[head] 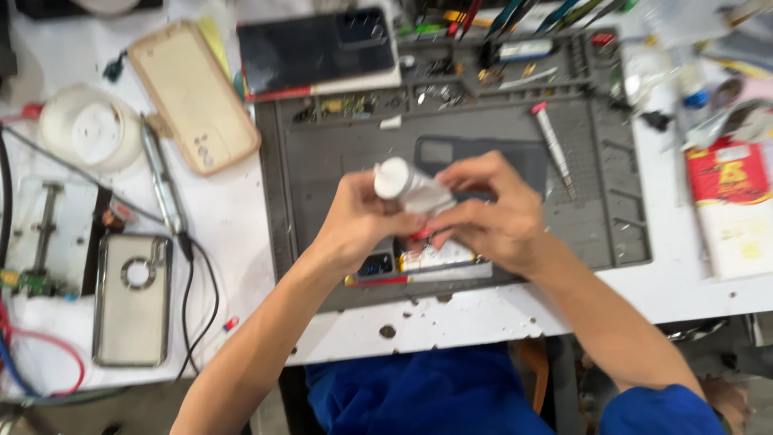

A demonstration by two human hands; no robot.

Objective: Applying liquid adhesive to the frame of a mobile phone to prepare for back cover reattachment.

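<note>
Both hands meet over the middle of a grey repair mat (338, 173). Left hand (354, 219) curled tight around a small white tube (412, 187), fingers wrapped on its body, the round white cap end poking up and left above the knuckles. Right hand (493, 211) closed on the same tube's lower end, thumb and fingertips pinched together where a bit of red shows; no gap between fingers and tube that I can make out. Frame is motion-blurred, so finer finger placement is not clear.

Tube: soft-looking, crumpled white body, smooth cylindrical cap. Held just above an opened phone (435, 259) lying flat at the near edge of the mat, its inner parts and a red rim showing below the hands.

Mat: matte rubbery grey, ribbed grid at right, small parts trays along the far edge. A slim tool with a pink cap (554, 149) lies on it, right of the hands.

Far of the mat: a dark glossy phone (318, 48). Left, on the white table (233, 217): a beige soft phone case (193, 95), a clear case with metallic edge (133, 300), a round white container (90, 129), black cable (193, 282). Right: red and white box (733, 201).
</note>
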